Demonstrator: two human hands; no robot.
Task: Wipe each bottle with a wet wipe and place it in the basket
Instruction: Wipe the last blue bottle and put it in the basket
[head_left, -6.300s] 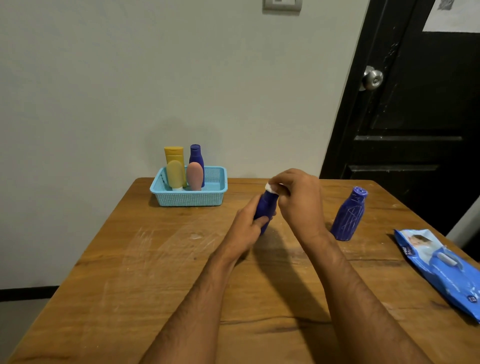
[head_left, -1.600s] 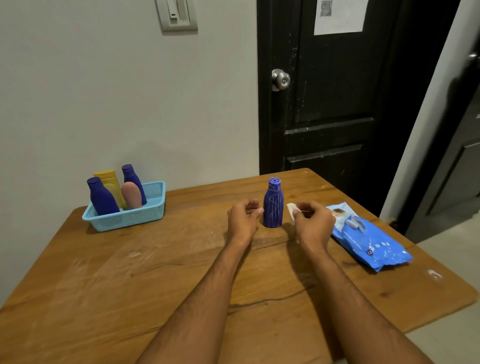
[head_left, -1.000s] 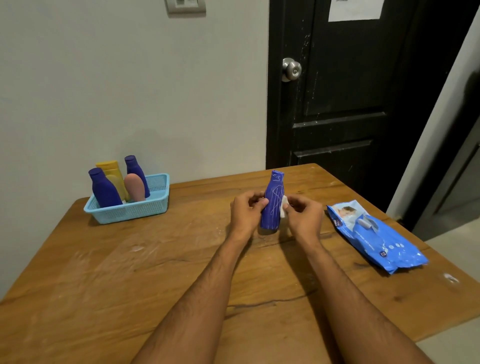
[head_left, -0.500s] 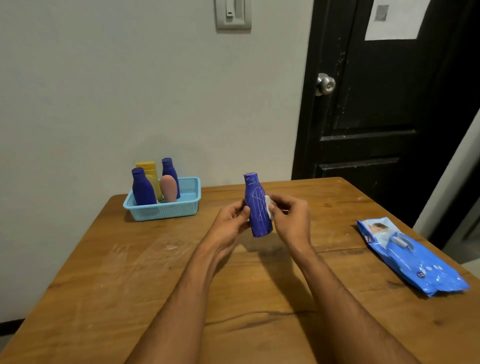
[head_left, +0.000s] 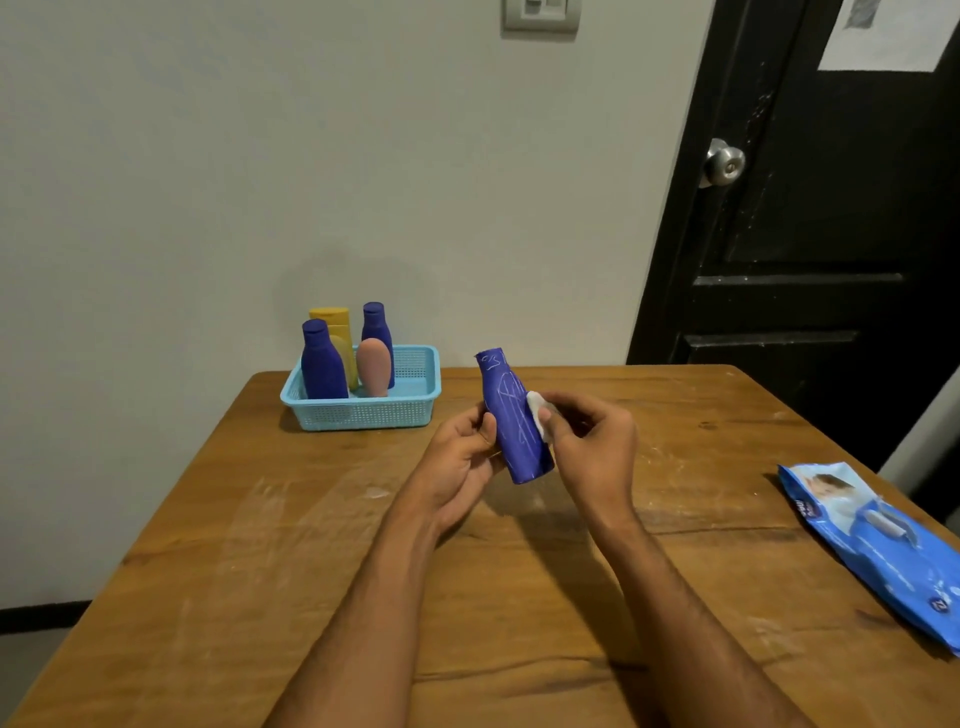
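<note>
Both forearms reach out over the wooden table (head_left: 311, 571). The left hand (head_left: 457, 457) grips the blue bottle (head_left: 511, 415) from its left side, tilted, lifted off the wood. The right hand (head_left: 592, 447) pinches a white wipe (head_left: 537, 408) against the bottle's right side. Off right lies the wipe pack (head_left: 878, 545). Farther back, the basket (head_left: 363, 410) holds four bottles.

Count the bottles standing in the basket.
4 in the blue basket: front dark blue bottle, yellow bottle, rear dark blue bottle, pink bottle. Others may hide behind.
</note>
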